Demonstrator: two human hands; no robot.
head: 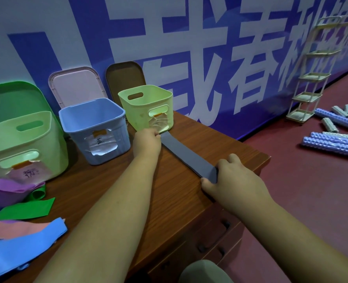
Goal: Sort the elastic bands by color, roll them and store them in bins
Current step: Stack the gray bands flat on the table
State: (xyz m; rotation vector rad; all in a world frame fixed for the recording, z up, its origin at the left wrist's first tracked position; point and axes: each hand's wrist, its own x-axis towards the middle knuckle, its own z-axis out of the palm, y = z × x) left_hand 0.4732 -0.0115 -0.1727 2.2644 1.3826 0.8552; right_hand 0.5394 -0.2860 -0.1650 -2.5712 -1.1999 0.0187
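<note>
A dark grey elastic band [186, 153] lies stretched flat across the wooden table [112, 180]. My left hand [146, 142] pinches its far end, right beside the small yellow-green bin [146, 105]. My right hand [233, 176] grips its near end at the table's right edge. A blue bin [96, 130] and a larger pale green bin [24, 144] stand to the left, each with a paper label. Loose bands lie at the left: purple [5, 189], green [26, 209], pink [10, 228] and blue [20, 248].
Three lids, green [12, 99], pink [75, 86] and brown [126, 76], lean on the blue banner wall behind the bins. On the red floor at the right stand a tiered rack [309, 78] and several rolled mats [332, 139]. Drawers run down the table front.
</note>
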